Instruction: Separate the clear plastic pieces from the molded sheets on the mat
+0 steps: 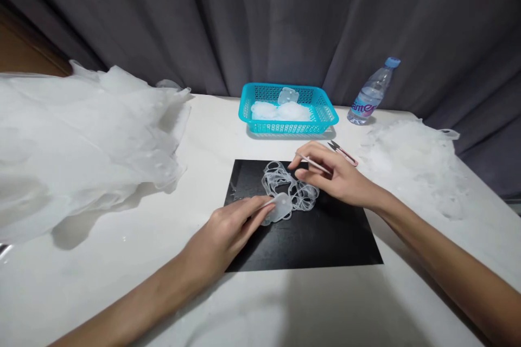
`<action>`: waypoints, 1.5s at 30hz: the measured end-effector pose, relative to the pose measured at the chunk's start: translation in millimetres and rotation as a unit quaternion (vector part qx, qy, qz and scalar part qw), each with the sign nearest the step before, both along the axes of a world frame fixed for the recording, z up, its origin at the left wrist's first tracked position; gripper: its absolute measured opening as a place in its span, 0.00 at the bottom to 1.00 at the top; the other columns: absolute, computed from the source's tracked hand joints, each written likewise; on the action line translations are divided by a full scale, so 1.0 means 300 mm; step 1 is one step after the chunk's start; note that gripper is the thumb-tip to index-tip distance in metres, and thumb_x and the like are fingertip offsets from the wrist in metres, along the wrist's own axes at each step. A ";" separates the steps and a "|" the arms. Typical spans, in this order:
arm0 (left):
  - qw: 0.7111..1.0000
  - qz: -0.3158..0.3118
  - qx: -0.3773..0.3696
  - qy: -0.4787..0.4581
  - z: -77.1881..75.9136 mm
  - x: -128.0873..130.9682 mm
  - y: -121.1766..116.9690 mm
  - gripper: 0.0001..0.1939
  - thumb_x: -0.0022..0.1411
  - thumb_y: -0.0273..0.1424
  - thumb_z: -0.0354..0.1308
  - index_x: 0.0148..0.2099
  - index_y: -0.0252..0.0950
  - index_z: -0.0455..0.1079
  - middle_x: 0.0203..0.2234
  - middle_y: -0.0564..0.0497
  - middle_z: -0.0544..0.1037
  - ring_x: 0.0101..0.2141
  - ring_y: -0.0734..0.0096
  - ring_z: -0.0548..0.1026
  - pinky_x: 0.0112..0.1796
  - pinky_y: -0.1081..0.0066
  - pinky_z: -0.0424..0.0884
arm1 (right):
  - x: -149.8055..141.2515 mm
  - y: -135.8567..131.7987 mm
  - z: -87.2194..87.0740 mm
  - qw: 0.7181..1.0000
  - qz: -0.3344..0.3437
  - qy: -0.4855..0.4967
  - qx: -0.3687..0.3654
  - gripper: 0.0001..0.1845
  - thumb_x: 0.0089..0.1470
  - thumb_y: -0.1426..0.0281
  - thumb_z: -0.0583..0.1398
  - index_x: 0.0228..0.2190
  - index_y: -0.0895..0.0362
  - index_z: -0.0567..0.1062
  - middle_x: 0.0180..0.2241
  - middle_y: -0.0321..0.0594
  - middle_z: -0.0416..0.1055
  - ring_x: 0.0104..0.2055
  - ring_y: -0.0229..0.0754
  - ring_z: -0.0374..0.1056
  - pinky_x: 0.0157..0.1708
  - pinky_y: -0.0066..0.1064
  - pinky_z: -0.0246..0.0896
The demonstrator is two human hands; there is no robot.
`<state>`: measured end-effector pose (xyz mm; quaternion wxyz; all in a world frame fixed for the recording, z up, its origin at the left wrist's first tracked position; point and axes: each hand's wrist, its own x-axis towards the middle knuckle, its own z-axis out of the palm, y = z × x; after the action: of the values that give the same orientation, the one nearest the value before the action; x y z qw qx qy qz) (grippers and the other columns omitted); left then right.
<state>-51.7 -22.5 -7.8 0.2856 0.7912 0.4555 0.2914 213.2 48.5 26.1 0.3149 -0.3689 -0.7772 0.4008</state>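
On a black mat in the middle of the white table lies a translucent silicone piece with a tangle of thin clear trimmings joined to it. My left hand pinches the near edge of the silicone piece, fingers closed on it. My right hand rests at the tangle's right side, fingers closed on a thin pinkish stick-like tool that points left over the trimmings.
A turquoise basket with clear pieces stands behind the mat. Small snips lie to its right, near a water bottle. A big heap of clear plastic bags fills the left; a smaller pile lies right.
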 end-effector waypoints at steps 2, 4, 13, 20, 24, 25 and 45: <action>1.000 0.005 0.002 -0.007 0.001 0.004 -0.004 0.12 0.73 0.35 0.59 0.55 0.43 0.78 0.42 0.51 0.85 0.36 0.65 0.82 0.44 0.69 0.77 | -0.008 -0.014 0.005 0.995 0.093 0.014 -0.037 0.11 0.66 0.68 0.60 0.48 0.53 0.79 0.52 0.43 0.72 0.48 0.42 0.70 0.45 0.33 0.65; 1.000 0.005 0.013 -0.006 0.000 0.003 -0.005 0.12 0.73 0.34 0.59 0.55 0.43 0.78 0.43 0.50 0.85 0.36 0.65 0.83 0.44 0.69 0.77 | -0.016 -0.021 -0.008 0.986 0.148 0.009 -0.080 0.14 0.64 0.74 0.59 0.49 0.53 0.79 0.50 0.42 0.75 0.49 0.43 0.71 0.48 0.34 0.65; 0.999 -0.001 0.047 0.020 0.009 0.006 -0.005 0.11 0.73 0.33 0.59 0.55 0.42 0.76 0.39 0.52 0.85 0.31 0.71 0.80 0.37 0.74 0.74 | -0.010 -0.009 -0.031 0.977 0.164 -0.006 -0.139 0.11 0.61 0.77 0.59 0.41 0.59 0.82 0.39 0.39 0.78 0.41 0.41 0.71 0.41 0.29 0.62; 0.996 0.046 -0.059 -0.057 0.023 0.039 0.024 0.12 0.69 0.41 0.61 0.40 0.37 0.76 0.26 0.56 0.78 0.24 0.76 0.72 0.25 0.77 0.64 | -0.055 -0.039 -0.051 0.987 0.144 0.006 -0.071 0.10 0.62 0.79 0.59 0.37 0.60 0.81 0.36 0.39 0.78 0.38 0.40 0.71 0.41 0.30 0.62; 0.992 0.039 -0.088 -0.081 0.018 0.033 0.042 0.13 0.69 0.41 0.60 0.40 0.37 0.77 0.29 0.53 0.81 0.28 0.73 0.76 0.28 0.76 0.67 | -0.047 -0.044 -0.048 0.987 0.151 -0.006 -0.058 0.20 0.56 0.86 0.56 0.42 0.59 0.82 0.39 0.39 0.79 0.40 0.39 0.72 0.43 0.28 0.62; 0.992 0.042 -0.084 -0.080 0.016 0.031 0.041 0.12 0.69 0.40 0.61 0.40 0.37 0.78 0.29 0.53 0.81 0.28 0.73 0.76 0.28 0.76 0.67 | -0.043 -0.043 -0.045 0.986 0.154 -0.009 -0.061 0.20 0.56 0.86 0.56 0.42 0.59 0.82 0.39 0.38 0.79 0.40 0.39 0.71 0.42 0.28 0.62; 0.995 0.071 0.006 -0.073 0.036 0.038 -0.021 0.10 0.69 0.38 0.65 0.38 0.37 0.80 0.28 0.55 0.82 0.26 0.76 0.73 0.29 0.76 0.66 | -0.077 -0.042 -0.039 0.966 0.140 0.028 -0.214 0.17 0.65 0.58 0.63 0.32 0.60 0.77 0.30 0.35 0.69 0.33 0.37 0.63 0.35 0.28 0.56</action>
<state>-40.3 -28.6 2.9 0.2919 0.7351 0.4869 0.3707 190.1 36.0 14.3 0.1908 -0.3035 -0.7085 0.6079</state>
